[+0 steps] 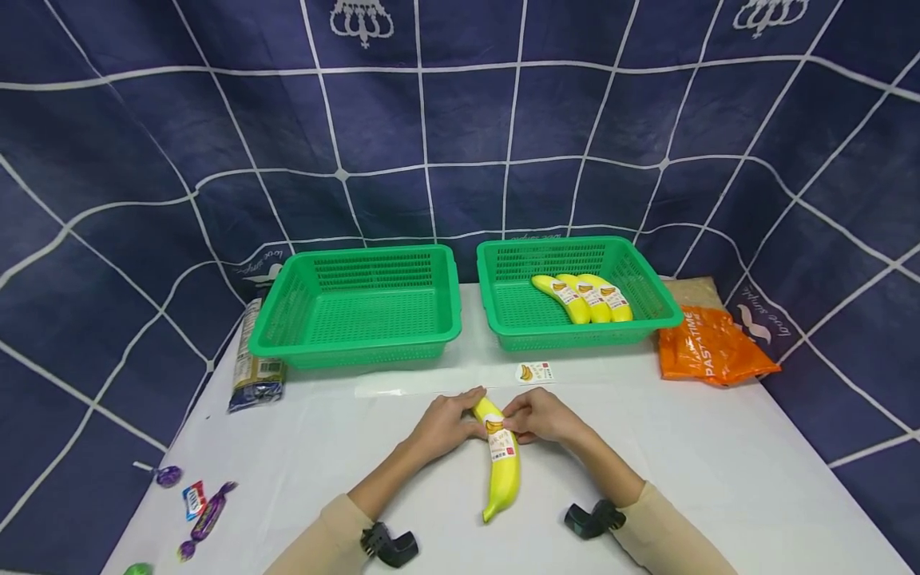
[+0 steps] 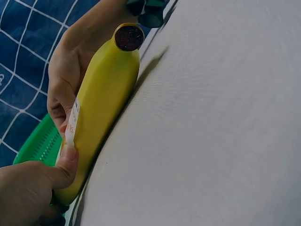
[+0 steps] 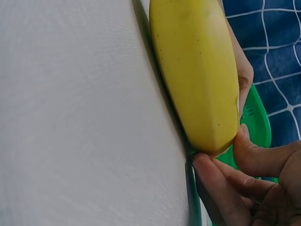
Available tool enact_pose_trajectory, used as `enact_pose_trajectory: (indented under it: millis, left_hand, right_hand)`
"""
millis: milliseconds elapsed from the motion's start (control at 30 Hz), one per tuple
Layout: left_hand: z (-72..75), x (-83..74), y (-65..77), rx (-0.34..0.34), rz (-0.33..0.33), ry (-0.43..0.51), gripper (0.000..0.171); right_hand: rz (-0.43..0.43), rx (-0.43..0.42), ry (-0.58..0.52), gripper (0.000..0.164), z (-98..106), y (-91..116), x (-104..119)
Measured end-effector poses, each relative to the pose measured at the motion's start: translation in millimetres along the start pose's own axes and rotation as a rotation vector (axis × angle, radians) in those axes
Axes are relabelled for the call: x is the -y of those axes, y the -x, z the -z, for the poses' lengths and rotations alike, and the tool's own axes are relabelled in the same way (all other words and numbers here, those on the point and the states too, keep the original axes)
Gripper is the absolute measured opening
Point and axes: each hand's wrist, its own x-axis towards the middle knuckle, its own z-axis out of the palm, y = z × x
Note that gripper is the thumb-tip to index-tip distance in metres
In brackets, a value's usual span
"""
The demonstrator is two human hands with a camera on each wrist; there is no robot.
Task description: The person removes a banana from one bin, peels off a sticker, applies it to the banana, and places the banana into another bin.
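Note:
A yellow banana lies lengthwise on the white table, with a printed white label on its upper side. My left hand grips the banana near its far end, thumb on one side and fingers round the tip. From the right, my right hand has its fingers curled at the label's edge, thumb on the label. The left wrist view shows the label edge-on between both hands. In the right wrist view, the right hand's thumb and fingertips touch the banana; the label's face is hidden there.
Behind stand a green basket and a second green basket holding several labelled bananas. Another label lies on a backing strip. Bags flank the baskets: orange pasta, a clear one. Candies lie front left.

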Motion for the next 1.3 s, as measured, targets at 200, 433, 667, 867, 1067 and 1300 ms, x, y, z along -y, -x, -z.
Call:
enact_pose_trajectory:
  millis: [200, 433, 667, 867, 1067, 1300]
  left_hand:
    - [6.7, -5.6, 16.0, 0.076, 0.075, -0.031, 0.083]
    - [19.9, 2.1, 35.5, 0.066, 0.052, -0.245, 0.089]
    - [19.2, 12.8, 37.9, 0.104, 0.068, -0.338, 0.098]
    - [16.8, 14.3, 38.6, 0.127, 0.081, -0.361, 0.098]
    - [17.8, 12.8, 39.2, 0.126, 0.079, -0.381, 0.098]
    - [19.2, 12.3, 39.4, 0.131, 0.078, -0.356, 0.099]
  right_hand:
    - [-0.025, -0.018, 0.006, 0.023, 1, 1, 1]
    - [-0.036, -0.045, 0.018, 0.021, 3, 3, 5]
    - [-0.037, -0.09, 0.074, 0.021, 0, 7, 11]
    - [-0.022, -0.165, 0.184, 0.027, -4, 16, 21]
    - [0.001, -0.221, 0.355, 0.04, -14, 26, 26]
    - [0.008, -0.232, 0.424, 0.049, -23, 29, 25]
